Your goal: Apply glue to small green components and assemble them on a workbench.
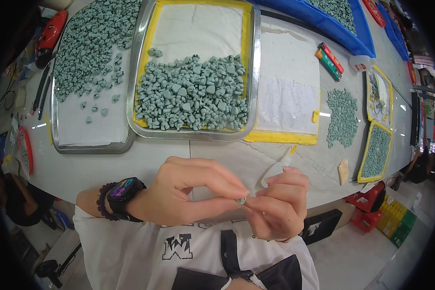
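A tiny grey-green piece (241, 200) is pinched between the thumb and forefinger of my left hand (198, 191), in front of my chest. My right hand (280, 205) is closed, its thumb and forefinger meeting at the same piece. Its other fingers curl over a white squeeze bottle (274, 173) with a yellow tip that points up and away. How far the bottle sits inside that hand is hidden. Beyond my hands, a metal tray (191, 137) with a white lining and yellow tape holds many similar heart-like pieces (191, 94) in its nearer half.
A second metal tray (94, 150) of pieces stands left. Right of centre lie a yellow-taped board (287, 104), a loose patch of small pieces (342, 118) and red and green lighters (329, 63). Beyond are a blue bin (367, 46) and a yellow-rimmed tray (360, 178).
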A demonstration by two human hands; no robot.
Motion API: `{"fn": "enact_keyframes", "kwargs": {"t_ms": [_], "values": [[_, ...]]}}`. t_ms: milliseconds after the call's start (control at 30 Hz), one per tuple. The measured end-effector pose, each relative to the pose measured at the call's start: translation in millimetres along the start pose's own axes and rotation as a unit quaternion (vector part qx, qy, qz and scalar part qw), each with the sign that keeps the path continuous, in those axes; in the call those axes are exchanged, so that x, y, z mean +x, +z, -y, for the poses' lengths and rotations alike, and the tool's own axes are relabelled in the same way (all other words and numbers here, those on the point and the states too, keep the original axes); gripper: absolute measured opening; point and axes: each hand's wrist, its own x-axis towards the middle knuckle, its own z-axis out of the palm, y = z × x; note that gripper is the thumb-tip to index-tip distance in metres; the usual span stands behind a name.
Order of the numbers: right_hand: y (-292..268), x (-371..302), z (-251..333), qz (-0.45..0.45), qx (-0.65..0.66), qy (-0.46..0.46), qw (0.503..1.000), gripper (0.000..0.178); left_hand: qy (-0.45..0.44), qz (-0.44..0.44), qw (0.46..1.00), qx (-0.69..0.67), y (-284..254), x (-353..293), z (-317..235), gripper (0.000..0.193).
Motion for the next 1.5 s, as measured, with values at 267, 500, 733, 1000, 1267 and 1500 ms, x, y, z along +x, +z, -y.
{"fn": "enact_keyframes", "kwargs": {"t_ms": [267, 500, 733, 1000, 1267, 1500], "values": [[-1, -1, -1, 0.017, -0.007, 0.008, 1.0, 0.029, 0.001, 0.002, 1.0, 0.016, 0, 0, -3, 0.021], [-2, -1, -2, 0.02, -0.003, -0.004, 1.0, 0.03, 0.08, -0.009, 0.993, 0.086, 2, 0, 0, 0.024], [-1, 2, -2, 0.016, -0.001, 0.018, 1.0, 0.029, 0.011, 0.006, 1.0, 0.027, -1, 3, 1, 0.023], [-3, 2, -2, 0.026, -0.001, 0.024, 0.999, 0.029, -0.01, 0.014, 1.0, 0.009, -3, 2, 3, 0.023], [-4, -1, 0, 0.035, 0.014, 0.033, 0.999, 0.029, 0.033, 0.037, 0.996, 0.074, -6, 3, 0, 0.027], [3, 1, -2, 0.044, 0.009, 0.019, 0.999, 0.031, 0.057, 0.012, 0.994, 0.091, -8, 0, 3, 0.028]]}}
